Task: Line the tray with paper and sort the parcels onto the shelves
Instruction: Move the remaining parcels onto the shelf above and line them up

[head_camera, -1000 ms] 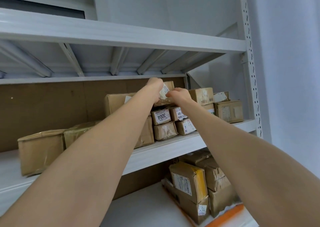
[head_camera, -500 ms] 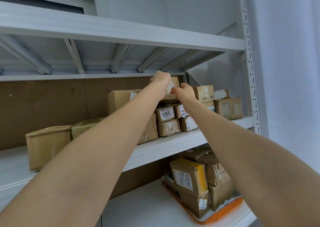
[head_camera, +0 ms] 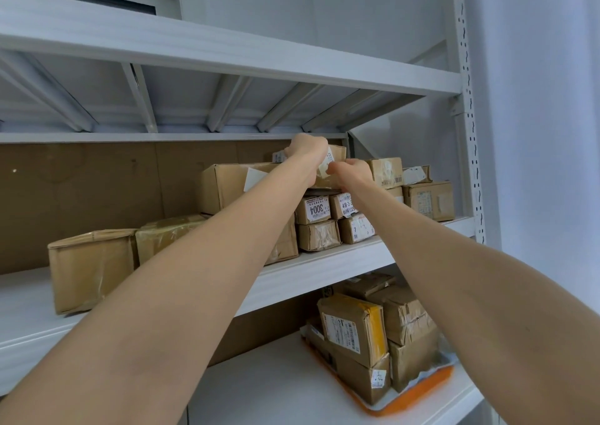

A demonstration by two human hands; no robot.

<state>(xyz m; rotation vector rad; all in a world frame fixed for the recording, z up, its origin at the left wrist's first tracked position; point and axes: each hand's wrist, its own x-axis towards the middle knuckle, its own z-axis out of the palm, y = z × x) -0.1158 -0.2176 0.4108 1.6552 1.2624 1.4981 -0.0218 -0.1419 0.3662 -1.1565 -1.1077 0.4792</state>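
Both arms reach up to the middle shelf (head_camera: 324, 270). My left hand (head_camera: 308, 152) and my right hand (head_camera: 352, 173) grip a small brown parcel (head_camera: 334, 161) with a white label, held on top of a stack of small labelled boxes (head_camera: 316, 210). A large carton (head_camera: 224, 189) sits just left of the stack. On the lower shelf stands an orange tray (head_camera: 418, 392) lined with white paper and holding several brown parcels (head_camera: 354, 330).
More cartons (head_camera: 428, 200) fill the right end of the middle shelf; two taped parcels (head_camera: 91, 267) lie at its left. A white shelf beam (head_camera: 227, 57) hangs overhead. A perforated upright (head_camera: 467, 100) and a wall close the right side.
Both hands with the small parcel have shifted slightly right and up on the stack; my view has tilted a little, so the tray shows more.
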